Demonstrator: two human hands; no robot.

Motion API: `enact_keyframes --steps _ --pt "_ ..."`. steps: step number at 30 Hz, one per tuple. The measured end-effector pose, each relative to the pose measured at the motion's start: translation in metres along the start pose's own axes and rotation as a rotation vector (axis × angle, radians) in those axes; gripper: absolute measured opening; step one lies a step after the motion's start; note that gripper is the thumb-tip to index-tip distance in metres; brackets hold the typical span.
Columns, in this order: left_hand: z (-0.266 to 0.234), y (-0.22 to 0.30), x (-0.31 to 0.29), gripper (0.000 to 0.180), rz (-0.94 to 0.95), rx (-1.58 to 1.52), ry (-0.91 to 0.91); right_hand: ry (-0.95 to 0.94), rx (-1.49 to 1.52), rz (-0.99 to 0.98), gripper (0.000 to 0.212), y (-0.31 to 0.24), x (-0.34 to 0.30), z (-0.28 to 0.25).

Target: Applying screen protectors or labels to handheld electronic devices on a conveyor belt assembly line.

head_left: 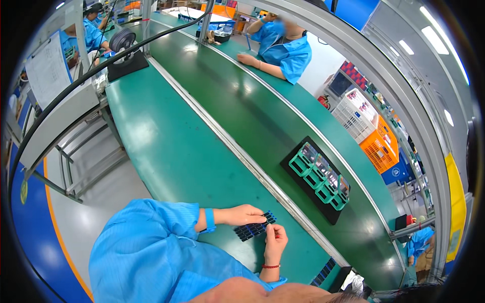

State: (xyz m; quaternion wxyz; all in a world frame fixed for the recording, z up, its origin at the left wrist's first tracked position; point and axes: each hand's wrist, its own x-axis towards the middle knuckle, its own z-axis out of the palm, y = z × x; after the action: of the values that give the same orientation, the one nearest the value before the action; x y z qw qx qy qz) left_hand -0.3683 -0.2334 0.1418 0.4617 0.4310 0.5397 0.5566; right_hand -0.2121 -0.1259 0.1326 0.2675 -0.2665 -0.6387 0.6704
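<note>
Black sheet (pixel 250 231), segmented into narrow strips with blue marks between, is up off the green bench (pixel 187 161) or just resting on it; can't tell which from the head view. It sits between both hands, close in front of the wearer.

Left hand (pixel 246 215): closed, thumb on top, fingers mostly hidden, pinching the sheet along its upper side. Right hand (pixel 276 242): thumb and fingertips drawn together in a tight pinch at the sheet's right edge. Exact contact too small to resolve.

Handling, my read: thin, very light, probably bendy along the strip lines, could crease or split there. Stiffness and any tackiness not confirmable from here. Best hold: opposite edges, light fingertip pinch, hand flat under the middle if it sags.

Similar dark strips (pixel 323 271) lie on the bench to the right, apart from the hands. Beyond the metal rail (pixel 258 172), a black tray (pixel 331 216) carries green frames (pixel 326 191) on the darker green belt (pixel 237 108).
</note>
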Motion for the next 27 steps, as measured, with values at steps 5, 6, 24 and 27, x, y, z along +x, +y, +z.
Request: enact_keyframes --steps 5,6,24,27 --pt "-0.005 -0.009 0.005 0.034 0.044 0.083 -0.037 -0.014 0.025 0.023 0.008 0.005 0.005 -0.001" --pt "-0.005 -0.01 0.005 0.034 0.043 0.082 -0.036 -0.015 0.023 0.038 0.008 0.005 0.007 -0.002" --pt "-0.045 -0.035 0.004 0.022 -0.05 0.009 0.049 -0.095 -0.161 -0.11 0.013 0.022 0.029 0.031" --pt "-0.039 -0.012 0.009 0.018 -0.06 0.08 0.068 -0.033 -0.159 -0.038 0.014 0.019 0.03 0.03"
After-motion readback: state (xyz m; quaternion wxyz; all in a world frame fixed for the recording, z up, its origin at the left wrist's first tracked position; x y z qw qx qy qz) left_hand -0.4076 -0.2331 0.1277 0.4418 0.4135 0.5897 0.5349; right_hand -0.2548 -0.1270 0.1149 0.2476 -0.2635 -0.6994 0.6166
